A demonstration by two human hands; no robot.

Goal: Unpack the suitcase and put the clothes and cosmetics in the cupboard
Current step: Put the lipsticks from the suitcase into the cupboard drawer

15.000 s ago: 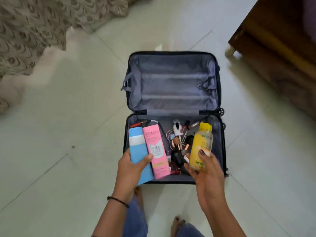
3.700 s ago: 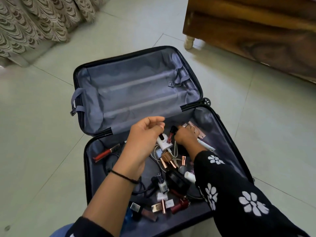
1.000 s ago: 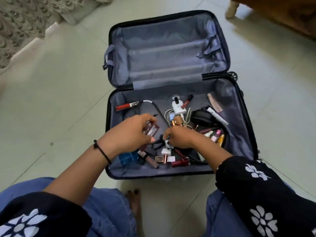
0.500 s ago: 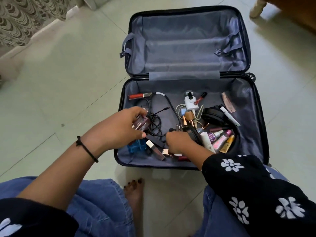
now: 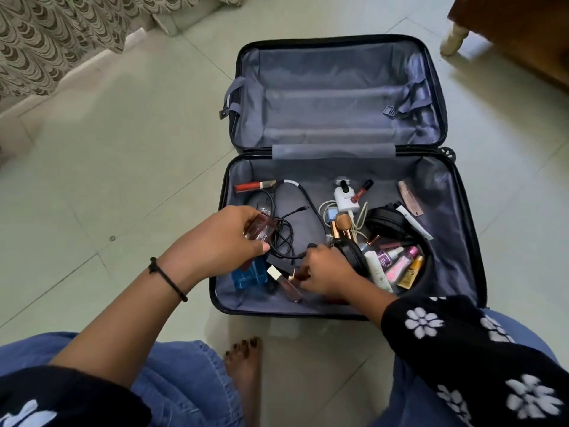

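**View:** head; one wide-angle camera worn by the person.
**Position:** above and on the near side of the suitcase (image 5: 338,97), over the person's denim-clad legs (image 5: 184,389).
**Facing:** forward and steeply down onto the floor (image 5: 123,167).
**Range:** close. The open suitcase fills the middle of the frame, with both halves in full view.
**Edges:** a bare foot (image 5: 244,365) sits just nearer than the suitcase. A curtain (image 5: 55,35) lies beyond it to the left, and wooden furniture (image 5: 517,32) beyond it to the right.
**Lens:** straight lines bow toward the frame's border.
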